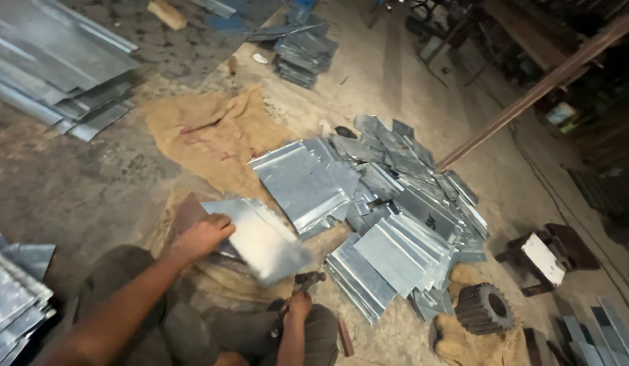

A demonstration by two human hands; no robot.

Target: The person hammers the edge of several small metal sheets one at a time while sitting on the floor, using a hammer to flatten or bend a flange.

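Knees and olive trousers (145, 298) are filling the bottom of the view; you are squatting on the workshop floor (70, 183). Your left hand (205, 236) is gripping the near edge of a galvanised sheet piece (264, 237), fingers curled over the top, thumb hidden beneath. That sheet piece is sitting tilted, just in front of your knees, above burlap sacking (206, 132) and a dark slab (189, 210) partly hidden under it. Your right hand (299, 303) is closing round the handle of a hammer (308, 278), whose head is hovering just beside the sheet's lower corner; whether it is touching the metal, I cannot tell.

Beyond the sheet, a loose heap of cut sheets (396, 196) is spreading to your right, with a neater stack of folded pieces (386, 261) close to the hammer. A toothed gear wheel (485, 308) is resting on sacking further right.

Risks, as I am judging them:
- Left fingers are lying near the strike zone; a glancing blow could be catching them.
- Raw sheet edges are pressing into a bare palm; a slip could be cutting it.
- Sheet is resting unevenly, so it could be skidding or bouncing.
- Nearby stack could be snagging the hammer swing.
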